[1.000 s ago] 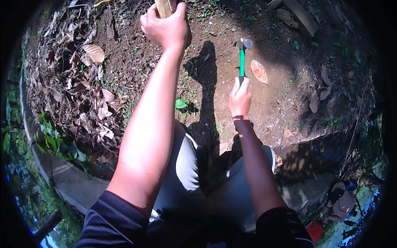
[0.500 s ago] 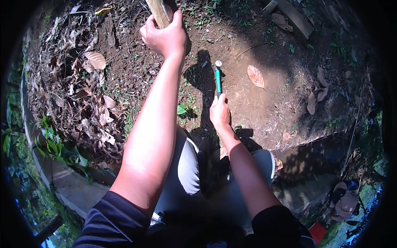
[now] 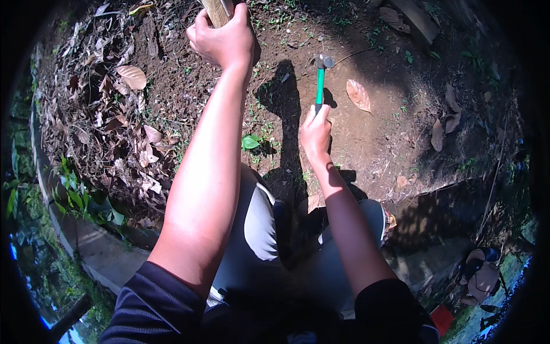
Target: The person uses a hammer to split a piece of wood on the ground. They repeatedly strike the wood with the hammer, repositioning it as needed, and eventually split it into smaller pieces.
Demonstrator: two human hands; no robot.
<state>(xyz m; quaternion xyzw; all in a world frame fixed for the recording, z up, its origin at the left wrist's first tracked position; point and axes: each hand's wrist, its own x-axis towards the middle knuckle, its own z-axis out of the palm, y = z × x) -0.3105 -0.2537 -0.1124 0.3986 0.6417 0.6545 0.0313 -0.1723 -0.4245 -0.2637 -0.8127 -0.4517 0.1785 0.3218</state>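
From where I watch, the left hand (image 3: 225,45) sits at eleven o'clock, thumb and fingers pinching a piece of wood (image 3: 216,12) whose far end runs out past the top edge, so I can't tell what it meets there. The right hand (image 3: 316,133), between one and two o'clock, has its fingers wrapped around the black grip of a hammer (image 3: 320,85). The green handle points to twelve, the metal head uppermost, and it looks clear of the soil (image 3: 344,146), with a shadow just beside it. The two hands are apart, and the hammer isn't touching the wood.

A big brown leaf (image 3: 358,96) lies at three o'clock from the handle; a small green leaf (image 3: 250,142) is at ten to eleven from centre, and dry leaf litter (image 3: 117,123) spreads at ten.

I judge the step in hand as steadying the wood while the hammer is held ready. Any blow calls for a firm left grip, with those fingers away from the metal head.
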